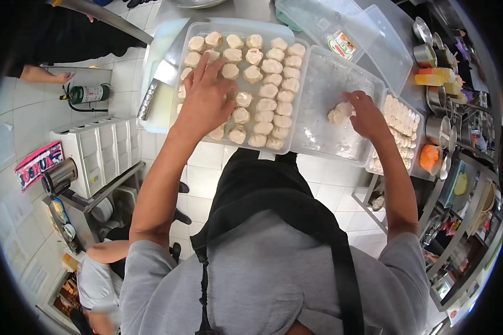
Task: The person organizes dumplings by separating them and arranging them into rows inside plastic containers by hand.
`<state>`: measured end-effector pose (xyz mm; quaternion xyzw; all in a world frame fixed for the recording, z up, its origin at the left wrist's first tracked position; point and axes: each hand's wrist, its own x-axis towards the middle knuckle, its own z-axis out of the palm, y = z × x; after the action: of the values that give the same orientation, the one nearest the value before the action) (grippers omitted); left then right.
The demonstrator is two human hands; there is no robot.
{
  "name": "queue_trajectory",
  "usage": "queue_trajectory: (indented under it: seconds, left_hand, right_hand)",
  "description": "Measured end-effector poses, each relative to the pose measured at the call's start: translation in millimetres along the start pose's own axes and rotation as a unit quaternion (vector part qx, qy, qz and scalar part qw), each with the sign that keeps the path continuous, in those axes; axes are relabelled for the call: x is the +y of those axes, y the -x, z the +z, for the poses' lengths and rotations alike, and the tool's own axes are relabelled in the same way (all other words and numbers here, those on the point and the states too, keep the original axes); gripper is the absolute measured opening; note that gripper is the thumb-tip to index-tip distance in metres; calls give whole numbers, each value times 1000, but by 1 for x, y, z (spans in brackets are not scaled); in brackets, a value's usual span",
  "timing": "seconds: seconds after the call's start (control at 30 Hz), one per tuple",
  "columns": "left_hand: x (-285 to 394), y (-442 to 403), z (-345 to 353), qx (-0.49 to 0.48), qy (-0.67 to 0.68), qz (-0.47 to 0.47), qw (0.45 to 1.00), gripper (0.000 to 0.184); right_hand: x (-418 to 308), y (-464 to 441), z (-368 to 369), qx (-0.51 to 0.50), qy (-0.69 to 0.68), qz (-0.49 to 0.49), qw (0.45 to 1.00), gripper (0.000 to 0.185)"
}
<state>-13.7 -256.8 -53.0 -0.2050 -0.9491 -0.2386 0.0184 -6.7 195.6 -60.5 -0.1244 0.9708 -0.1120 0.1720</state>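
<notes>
My left hand (208, 99) is over a clear plastic tray (303, 92) with rows of pale dough balls (271, 66). Its fingers are spread and bent down among the balls; what lies under the palm is hidden. At the right, my right hand (368, 116) reaches into a second clear tray (318, 70). Its fingertips are closed on a small clump of dough pieces (337, 115) on that tray's floor. The fingers partly cover the clump.
A cleaver (161, 84) lies left of the full tray on a pale board (165, 42). Clear lids (330, 14) rest at the back. Another tray of small pale pieces (399, 120) stands far right, beside metal bowls (437, 129). Another person's hand (61, 77) shows at upper left.
</notes>
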Motion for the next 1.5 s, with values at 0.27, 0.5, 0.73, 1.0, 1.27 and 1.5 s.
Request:
queue_trajectory:
  seconds: [0.27,0.5,0.73,1.0,1.27,1.5]
  left_hand:
    - [37,-11,1,-72,-83,-56,992,34]
    - [30,-6,13,-44,-65,-47,996,36]
    - [-3,23,-4,5,-50,-99,994,29]
    - [0,43,8,128,-4,-129,983,30]
    - [-5,55,0,147,45,-166,974,29]
    - [-31,46,-23,158,-20,-173,972,26]
  right_hand:
    - [12,8,23,36,-7,108,993,42]
    - [23,7,4,55,-479,224,847,48]
    - [-149,-40,-16,47,-396,-87,913,43]
    - [-241,-107,27,108,-247,-280,921,36]
    - [-255,-111,37,76,-119,-258,956,30]
    - [-239,-96,12,128,-133,-223,957,38]
